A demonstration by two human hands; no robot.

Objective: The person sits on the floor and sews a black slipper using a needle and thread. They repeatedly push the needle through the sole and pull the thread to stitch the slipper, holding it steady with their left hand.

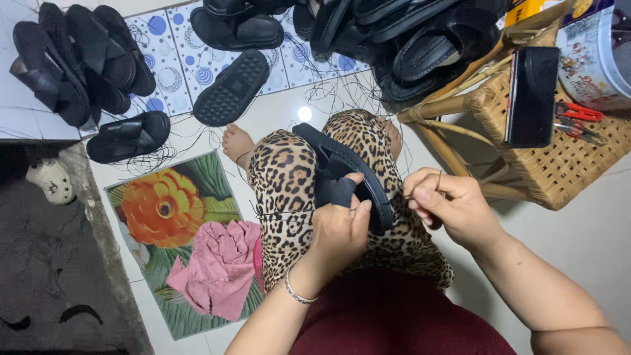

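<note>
Black sandal [342, 177] is lying on the person's lap, on the spotted trousers [282, 190]. The left hand [338, 230] is gripping its strap tight. The right hand [450, 207] is just beside it, pinching a thin needle [439, 181] and thread [282, 213]. The needle could slip and poke a finger, I think, because the hands are so close. The loose thread might also tangle. More black sandals [85, 62] are piling up on the floor. A pink cloth [220, 266] is lying on a flower mat [171, 210]. On the woven stool [559, 164] are sitting a black phone [532, 95] and red scissors [578, 113]. A round tin [591, 59] with a picture label is standing at its far corner.
</note>
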